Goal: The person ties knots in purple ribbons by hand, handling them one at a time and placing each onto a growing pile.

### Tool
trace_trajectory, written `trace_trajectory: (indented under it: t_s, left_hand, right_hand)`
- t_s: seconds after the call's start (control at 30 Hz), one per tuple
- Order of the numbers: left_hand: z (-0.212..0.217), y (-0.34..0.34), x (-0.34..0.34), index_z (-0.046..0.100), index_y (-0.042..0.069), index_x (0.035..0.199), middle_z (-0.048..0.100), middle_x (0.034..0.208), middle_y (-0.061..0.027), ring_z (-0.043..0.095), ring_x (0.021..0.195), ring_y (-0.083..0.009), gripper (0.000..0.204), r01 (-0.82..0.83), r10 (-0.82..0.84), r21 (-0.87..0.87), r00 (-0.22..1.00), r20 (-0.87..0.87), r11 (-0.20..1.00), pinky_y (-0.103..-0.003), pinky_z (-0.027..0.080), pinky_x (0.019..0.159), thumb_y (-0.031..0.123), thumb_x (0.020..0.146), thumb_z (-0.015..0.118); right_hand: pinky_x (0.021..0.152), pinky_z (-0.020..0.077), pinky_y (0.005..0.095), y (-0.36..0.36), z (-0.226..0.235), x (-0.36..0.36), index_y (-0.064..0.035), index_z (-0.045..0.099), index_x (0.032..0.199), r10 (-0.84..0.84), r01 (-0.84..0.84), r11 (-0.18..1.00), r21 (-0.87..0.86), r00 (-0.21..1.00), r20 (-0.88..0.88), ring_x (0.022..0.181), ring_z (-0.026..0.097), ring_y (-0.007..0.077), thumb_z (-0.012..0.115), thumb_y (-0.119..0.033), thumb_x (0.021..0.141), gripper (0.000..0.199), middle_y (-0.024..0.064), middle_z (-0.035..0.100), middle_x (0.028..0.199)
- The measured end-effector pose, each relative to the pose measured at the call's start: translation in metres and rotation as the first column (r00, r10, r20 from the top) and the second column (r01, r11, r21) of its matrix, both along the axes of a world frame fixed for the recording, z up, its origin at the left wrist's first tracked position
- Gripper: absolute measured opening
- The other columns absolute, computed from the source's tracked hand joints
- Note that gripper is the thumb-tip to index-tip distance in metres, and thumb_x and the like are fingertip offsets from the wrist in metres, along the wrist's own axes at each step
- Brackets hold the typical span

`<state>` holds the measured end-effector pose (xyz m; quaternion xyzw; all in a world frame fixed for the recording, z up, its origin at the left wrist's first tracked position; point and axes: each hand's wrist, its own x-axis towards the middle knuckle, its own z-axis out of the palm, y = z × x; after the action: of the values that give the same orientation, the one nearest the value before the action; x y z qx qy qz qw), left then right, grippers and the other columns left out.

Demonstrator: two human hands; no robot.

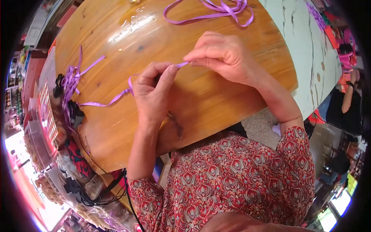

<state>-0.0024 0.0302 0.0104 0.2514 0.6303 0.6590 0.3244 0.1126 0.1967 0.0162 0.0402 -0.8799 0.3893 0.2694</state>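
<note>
Over the wooden table (201,92) I hold a narrow purple ribbon (182,64) stretched between both hands. My left hand (154,87) is closed, thumb and forefinger pinching it. My right hand (220,56) pinches the same ribbon a short way to the right, its other fingers curled. From my left hand the ribbon runs down and left, with a small knot or gathered spot (126,91) along it, toward a tangled purple bundle (70,83) at the table's left edge. How the ribbon passes inside my left hand is hidden.
A loose coil of purple ribbon (228,11) lies at the far side of the table. Black clips or cord ends (75,112) sit by the left edge, near bagged goods and dark cables. A white marbled surface (309,50) adjoins on the right. Another person's arm (348,96) shows far right.
</note>
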Motion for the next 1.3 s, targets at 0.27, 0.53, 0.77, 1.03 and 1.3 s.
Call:
trace_trajectory:
  t_s: [0.27, 0.53, 0.77, 1.03, 1.3]
  left_hand:
    - [0.001, -0.006, -0.001, 0.064, 0.0, 0.085, 0.056, 0.076, 0.0046, 0.045, 0.068, -0.0026, 0.006, -0.016, 0.017, 0.068, 1.0, -0.023, 0.998, -0.017, 0.036, 0.06, 0.006, 0.084, 0.063]
    - [-0.008, -0.005, 0.0, 0.064, 0.001, 0.082, 0.049, 0.069, 0.0061, 0.04, 0.062, -0.002, 0.003, -0.034, 0.051, 0.091, 0.981, -0.188, 0.995, -0.018, 0.033, 0.054, 0.004, 0.082, 0.063]
    - [-0.011, -0.003, 0.0, 0.064, 0.001, 0.077, 0.048, 0.064, -0.0002, 0.043, 0.056, -0.0069, 0.002, -0.016, 0.058, 0.097, 0.891, -0.45, 0.995, -0.021, 0.033, 0.049, 0.002, 0.078, 0.066]
    - [-0.014, -0.004, -0.007, 0.064, 0.001, 0.078, 0.051, 0.064, 0.001, 0.046, 0.057, -0.0069, 0.003, 0.046, 0.047, 0.125, 0.758, -0.65, 0.991, -0.022, 0.036, 0.051, 0.004, 0.079, 0.066]
    - [-0.014, -0.003, -0.001, 0.061, 0.003, 0.09, 0.058, 0.078, 0.0039, 0.05, 0.067, -0.0031, 0.008, -0.067, -0.042, 0.326, 0.948, 0.316, 0.943, -0.017, 0.041, 0.06, 0.006, 0.083, 0.064]
  right_hand:
    - [0.07, 0.0452, 0.024, 0.009, 0.008, 0.004, -0.0018, 0.066, 0.097, -0.173, 0.167, 0.978, -0.123, 0.984, -0.038, 0.08, 0.058, 0.0147, 0.061, -0.005, 0.082, 0.016, 0.0055, 0.062, 0.085]
    - [0.068, 0.0452, 0.0234, -0.014, 0.004, -0.002, -0.0029, 0.066, 0.097, 0.021, -0.015, 0.991, -0.131, 0.999, 0.047, 0.077, 0.059, 0.0148, 0.062, -0.006, 0.081, 0.017, 0.0048, 0.062, 0.083]
    - [0.061, 0.0424, 0.0233, -0.018, 0.005, -0.004, -0.003, 0.067, 0.09, 0.033, -0.018, 0.993, -0.116, 0.992, 0.123, 0.071, 0.056, 0.0125, 0.065, -0.007, 0.078, 0.012, 0.003, 0.059, 0.076]
    - [0.058, 0.0368, 0.0226, -0.021, 0.015, 0.003, 0.0012, 0.063, 0.08, 0.154, 0.074, 0.845, -0.53, 0.915, 0.374, 0.066, 0.049, 0.0108, 0.063, -0.005, 0.079, 0.006, 0.0022, 0.054, 0.072]
    - [0.068, 0.0377, 0.0262, -0.028, -0.002, -0.004, 0.0004, 0.065, 0.096, 0.259, -0.103, 0.533, -0.84, 0.965, 0.046, 0.077, 0.049, 0.0145, 0.058, -0.008, 0.084, 0.016, 0.0072, 0.054, 0.082]
